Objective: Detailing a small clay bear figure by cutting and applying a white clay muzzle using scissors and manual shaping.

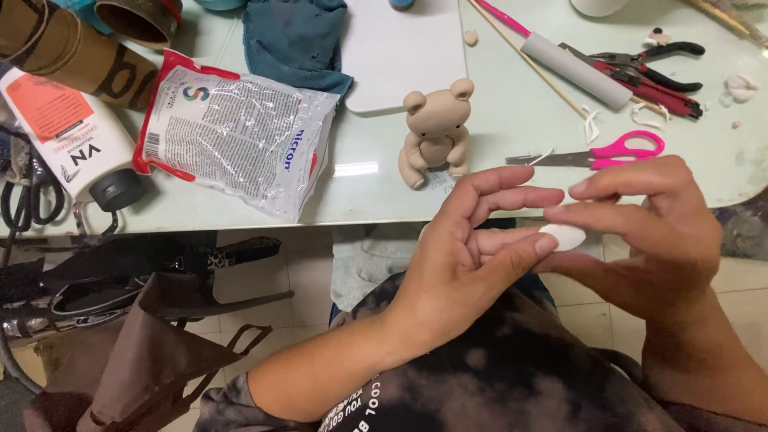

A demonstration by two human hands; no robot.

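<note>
Both the left hand (pixel 460 256) and the right hand (pixel 656 228) pinch a small, smooth, flat oval of white clay (pixel 562 237) between their fingertips, just off the desk's (pixel 512 144) near edge, in front of a matte beige clay bear (pixel 436 132).

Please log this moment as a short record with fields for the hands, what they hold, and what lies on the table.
left hand: fingers spread, fingertip against the white clay piece
right hand: pinching the same clay piece from the other side
position: both hands in front of the table edge, above the lap
nearest figure: tan clay bear, upright on the table
tools: pink-handled scissors, white roller, red-and-black pliers
other: plastic bag, blue cloth, white board
</note>
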